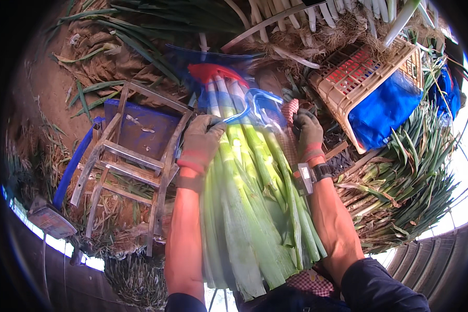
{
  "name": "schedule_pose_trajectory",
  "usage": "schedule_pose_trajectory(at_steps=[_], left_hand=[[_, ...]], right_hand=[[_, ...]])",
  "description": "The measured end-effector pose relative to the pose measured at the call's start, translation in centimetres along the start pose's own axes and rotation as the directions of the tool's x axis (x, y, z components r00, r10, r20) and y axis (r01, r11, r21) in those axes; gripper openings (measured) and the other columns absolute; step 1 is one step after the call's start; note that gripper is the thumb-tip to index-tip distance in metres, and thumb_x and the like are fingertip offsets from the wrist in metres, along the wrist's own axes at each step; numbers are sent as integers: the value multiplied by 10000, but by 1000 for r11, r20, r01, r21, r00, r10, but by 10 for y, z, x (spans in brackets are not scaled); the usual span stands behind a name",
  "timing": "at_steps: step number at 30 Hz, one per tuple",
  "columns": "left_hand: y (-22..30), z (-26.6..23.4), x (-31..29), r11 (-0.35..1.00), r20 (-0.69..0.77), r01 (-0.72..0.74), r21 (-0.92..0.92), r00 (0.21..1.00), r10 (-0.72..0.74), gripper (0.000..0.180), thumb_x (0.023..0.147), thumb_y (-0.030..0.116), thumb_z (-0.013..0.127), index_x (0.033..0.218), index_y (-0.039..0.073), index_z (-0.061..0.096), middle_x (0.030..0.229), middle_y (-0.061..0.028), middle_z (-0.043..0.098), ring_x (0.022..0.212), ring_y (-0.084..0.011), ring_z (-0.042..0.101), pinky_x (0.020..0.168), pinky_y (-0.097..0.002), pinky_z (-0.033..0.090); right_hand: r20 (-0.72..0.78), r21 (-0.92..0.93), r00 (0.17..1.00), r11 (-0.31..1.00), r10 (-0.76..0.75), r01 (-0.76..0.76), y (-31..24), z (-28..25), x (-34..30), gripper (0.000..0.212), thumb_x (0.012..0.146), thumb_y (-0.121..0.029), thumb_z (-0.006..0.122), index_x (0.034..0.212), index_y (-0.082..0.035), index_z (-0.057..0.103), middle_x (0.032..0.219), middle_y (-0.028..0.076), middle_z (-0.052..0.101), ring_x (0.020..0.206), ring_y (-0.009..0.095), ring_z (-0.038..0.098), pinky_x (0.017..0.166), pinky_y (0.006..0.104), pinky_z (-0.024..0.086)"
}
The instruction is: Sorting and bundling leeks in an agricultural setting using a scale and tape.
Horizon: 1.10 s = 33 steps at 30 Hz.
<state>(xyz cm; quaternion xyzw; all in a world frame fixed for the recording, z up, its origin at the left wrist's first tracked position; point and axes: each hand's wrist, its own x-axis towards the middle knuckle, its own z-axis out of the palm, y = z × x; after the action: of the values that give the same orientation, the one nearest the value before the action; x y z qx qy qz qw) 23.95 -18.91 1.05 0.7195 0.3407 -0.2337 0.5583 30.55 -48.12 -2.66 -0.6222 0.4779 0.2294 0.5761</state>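
Note:
A large bundle of leeks (249, 208) lies lengthwise before me, green leaves toward my body and white ends away. Its far end is inside a clear plastic bag (265, 104) with blue edges and a red end. My left hand (198, 140), in a grey and red work glove, is closed on the bag's rim at the left side of the bundle. Gloved the same way, my right hand (308, 132) has its fingers curled beside the bag and a red checkered cloth (290, 112). What those fingers hold is hidden.
Left of the bundle is a metal-framed stand (132, 161). An orange-tan plastic crate (343, 88) with blue sheeting (387, 112) sits at right. Rooted leeks (317, 23) line the far side, and a leafy heap (416, 177) fills the right. Brown cloth (104, 67) covers the far left.

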Motion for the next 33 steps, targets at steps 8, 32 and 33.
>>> schedule_pose_trajectory(at_steps=[8,32,33], left_hand=[[5,-13,-9,986,-32,133,-103,990,-137,142,927,128,724,984,1,697,874,-26,661,791,-113,572,742,-280,478],[47,-108,-201,967,-36,166,196,986,-162,234,940,110,620,1137,-15,642,998,-182,620,941,-375,606,798,-461,483],[44,-104,-218,971,-40,152,186,988,-147,234,940,110,620,1137,-15,642,998,-182,620,941,-375,606,798,-461,483]], right_hand=[[300,-584,881,801,364,-132,26,12,-17,321,859,-228,790,1084,-7,734,951,54,727,833,146,644,787,312,522],[431,-857,900,284,-60,429,-73,-45,-177,164,851,-125,670,977,-37,725,909,260,686,887,442,672,788,499,517],[423,-888,906,199,4,414,-84,-59,-186,144,840,-122,676,950,-36,707,880,253,677,885,437,665,790,492,513]])
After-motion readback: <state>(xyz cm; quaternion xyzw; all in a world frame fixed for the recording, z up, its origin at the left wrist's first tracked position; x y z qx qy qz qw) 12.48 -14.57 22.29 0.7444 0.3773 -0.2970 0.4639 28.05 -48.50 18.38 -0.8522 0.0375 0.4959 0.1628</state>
